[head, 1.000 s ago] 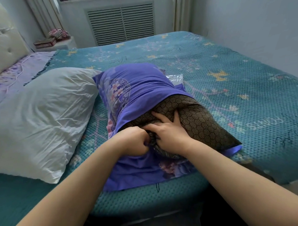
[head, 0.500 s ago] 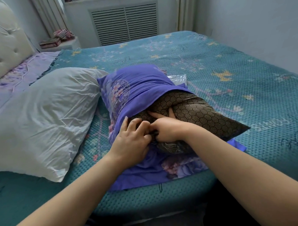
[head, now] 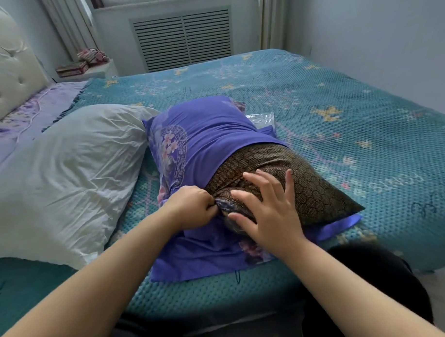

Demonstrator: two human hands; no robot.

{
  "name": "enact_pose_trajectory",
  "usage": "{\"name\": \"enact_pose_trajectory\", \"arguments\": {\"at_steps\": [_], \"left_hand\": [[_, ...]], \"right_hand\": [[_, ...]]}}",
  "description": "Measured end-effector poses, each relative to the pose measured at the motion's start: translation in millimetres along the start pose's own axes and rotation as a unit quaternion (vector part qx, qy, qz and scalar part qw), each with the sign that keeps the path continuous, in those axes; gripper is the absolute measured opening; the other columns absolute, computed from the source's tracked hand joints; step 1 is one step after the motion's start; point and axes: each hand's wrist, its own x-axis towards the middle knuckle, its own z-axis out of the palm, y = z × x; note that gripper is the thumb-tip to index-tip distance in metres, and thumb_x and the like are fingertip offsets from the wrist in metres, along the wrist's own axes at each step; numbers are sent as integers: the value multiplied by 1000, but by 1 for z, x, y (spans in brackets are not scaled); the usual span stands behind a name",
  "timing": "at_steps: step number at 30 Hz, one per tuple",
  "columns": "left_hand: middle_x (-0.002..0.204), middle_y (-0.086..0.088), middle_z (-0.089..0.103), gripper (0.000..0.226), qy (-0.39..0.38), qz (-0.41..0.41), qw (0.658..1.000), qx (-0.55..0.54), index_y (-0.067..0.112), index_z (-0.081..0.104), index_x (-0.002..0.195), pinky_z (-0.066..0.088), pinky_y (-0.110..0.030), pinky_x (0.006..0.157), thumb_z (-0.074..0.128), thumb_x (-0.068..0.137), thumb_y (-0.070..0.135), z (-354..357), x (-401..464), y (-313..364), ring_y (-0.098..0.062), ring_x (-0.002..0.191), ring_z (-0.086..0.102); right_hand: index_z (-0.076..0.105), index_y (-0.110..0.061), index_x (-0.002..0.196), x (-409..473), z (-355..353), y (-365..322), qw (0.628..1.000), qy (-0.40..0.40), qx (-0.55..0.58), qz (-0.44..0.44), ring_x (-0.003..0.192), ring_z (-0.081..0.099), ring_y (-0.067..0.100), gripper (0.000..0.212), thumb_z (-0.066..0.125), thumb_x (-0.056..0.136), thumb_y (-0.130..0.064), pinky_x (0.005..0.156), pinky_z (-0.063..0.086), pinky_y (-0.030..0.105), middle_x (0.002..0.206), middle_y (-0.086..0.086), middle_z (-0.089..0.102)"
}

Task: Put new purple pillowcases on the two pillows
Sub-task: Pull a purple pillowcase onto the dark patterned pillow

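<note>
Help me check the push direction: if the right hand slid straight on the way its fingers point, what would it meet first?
The right hand, fingers spread, points up over the dark honeycomb-patterned pillow. Going on, it would likely meet the purple pillowcase edge bunched across that pillow, though depth is hard to judge.

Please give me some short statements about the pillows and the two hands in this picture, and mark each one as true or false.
1. The dark patterned pillow is fully inside the purple pillowcase. False: its near end is uncovered.
2. The left hand pinches the pillowcase edge with curled fingers. True.
3. The right hand makes a closed grip around the pillow corner. False: its fingers are spread, lying flat on the pillow.
4. The white pillow lies beside the purple pillowcase, on the headboard side. True.
5. The white pillow already wears a purple pillowcase. False: it shows only plain white fabric.
6. Both pillows lie on the teal bed cover. True.
</note>
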Motion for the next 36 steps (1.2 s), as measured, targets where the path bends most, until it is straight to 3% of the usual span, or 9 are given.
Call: {"name": "enact_pose_trajectory", "arguments": {"at_steps": [4,8,13,17,23,26,29,33,36], "left_hand": [[71,-8,65,54,-13,-14,999,-26,13,53,57,29,-27,59,28,67,60,-9,-4,-2,-26,73,59],[60,2,52,44,27,23,994,-104,21,39,51,29,-23,59,42,68,62,-7,-19,4,-18,61,51],[87,-2,45,31,145,27,978,-149,20,56,64,38,-27,71,56,78,48,-13,-27,2,-21,77,48],[109,2,34,27,230,-14,967,-109,21,60,70,32,-31,87,54,80,45,-31,-24,0,-24,95,40],[85,-7,56,37,190,-39,978,-71,14,57,74,45,-37,60,41,83,47,-17,-30,1,-32,72,57],[79,-8,67,39,158,-86,975,-129,16,59,82,43,-36,60,40,83,50,-10,-33,-2,-34,80,62],[76,-6,68,41,144,-75,979,-125,19,58,79,35,-31,58,40,80,56,-9,-36,-7,-30,79,63],[67,-3,65,49,175,-66,980,-74,19,57,72,35,-29,56,40,76,65,-12,-40,-7,-28,70,62],[86,-2,58,42,255,-81,962,-53,17,59,77,44,-30,62,54,76,58,-12,-47,1,-26,71,60]], "right_hand": [[56,-20,129,-29,6,-23,995,-49,-72,-40,135,39,24,56,67,78,-39,106,14,71,137,5,52],[44,-17,140,-20,13,-26,991,-108,-79,-19,142,28,20,65,46,75,-18,112,3,63,147,4,42],[68,-16,108,43,3,-8,995,-91,43,-23,126,52,16,49,48,63,-11,113,-3,42,112,-2,69],[67,-21,83,90,-9,-10,964,-241,71,-83,111,58,14,28,44,73,-9,112,-7,28,94,-2,70],[42,-24,55,90,3,-17,894,-391,216,-40,69,48,16,34,44,74,5,99,35,37,56,-8,47],[58,-23,77,57,7,-15,955,-234,149,-103,94,58,17,23,44,66,-9,114,8,35,79,-6,61],[60,-20,119,24,-1,-6,991,-55,50,-112,129,43,18,48,59,71,-14,117,9,48,131,-2,55],[39,-26,138,-10,-22,19,989,79,-22,123,143,16,29,87,65,63,-62,115,3,55,152,8,23],[22,-21,147,-24,-26,35,913,116,177,348,146,8,23,111,64,56,-68,119,10,44,156,10,12]]}}
